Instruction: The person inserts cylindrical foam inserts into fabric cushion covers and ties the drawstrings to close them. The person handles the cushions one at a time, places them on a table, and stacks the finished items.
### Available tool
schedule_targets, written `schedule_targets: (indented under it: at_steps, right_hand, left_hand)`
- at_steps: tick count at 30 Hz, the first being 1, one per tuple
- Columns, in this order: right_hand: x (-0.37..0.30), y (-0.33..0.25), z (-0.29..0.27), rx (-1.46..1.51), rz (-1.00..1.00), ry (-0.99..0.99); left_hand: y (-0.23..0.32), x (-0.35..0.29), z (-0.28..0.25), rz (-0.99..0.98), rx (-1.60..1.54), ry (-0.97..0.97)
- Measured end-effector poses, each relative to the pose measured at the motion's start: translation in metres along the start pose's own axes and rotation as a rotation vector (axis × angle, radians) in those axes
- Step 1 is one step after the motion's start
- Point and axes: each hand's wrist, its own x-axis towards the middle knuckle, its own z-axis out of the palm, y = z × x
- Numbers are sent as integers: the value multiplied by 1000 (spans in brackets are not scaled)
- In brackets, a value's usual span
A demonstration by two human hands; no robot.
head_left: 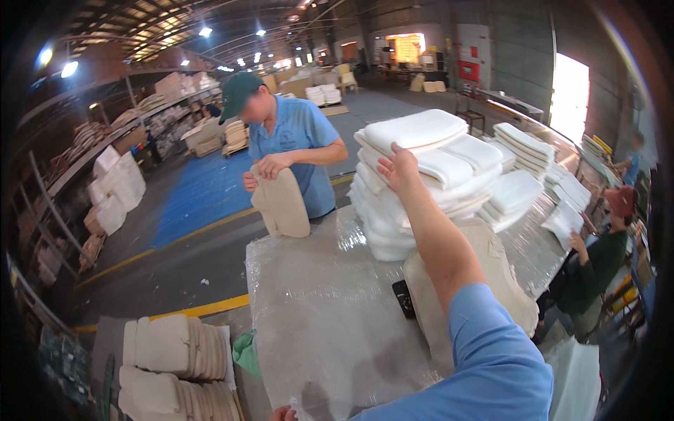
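Right hand [397,168] stretched out, fingers spread flat on the near side of the stack of white foam pads [428,175], not clamped round any. Left hand [283,414] barely showing at the picture's lower edge; grip impossible to tell. Stack standing on the plastic-wrapped table [316,309]. Just before the stack, a beige foam cushion [491,281] lying flat, a small black device [403,298] beside it. Left of the stack, a co-worker in a green cap [239,88] holding another beige cushion [282,202] upright.
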Motion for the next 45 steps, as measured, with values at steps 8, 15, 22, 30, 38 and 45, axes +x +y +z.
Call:
schedule_targets:
  at_steps: [8, 15, 22, 30, 38, 45]
  right_hand:
    - [63, -4, 45, 350, 178, 465]
    - [93, -45, 58, 614, 81, 298]
    - [179, -18, -4, 275, 121, 39]
    - [202, -16, -4, 172, 101, -249]
    - [-104, 133, -69, -1, 278, -279]
    - [-366, 201, -161, -60, 791, -190]
  left_hand:
    - [-39, -70, 42, -303, -107, 109]
    - [-49, -70, 56, -312, 69, 29]
    - [-44, -106, 63, -418, 86, 279]
    - [-9, -151, 95, -554, 3, 287]
    - [10, -132, 56, -548, -46, 140]
    - [-92, -217, 24, -519, -63, 238]
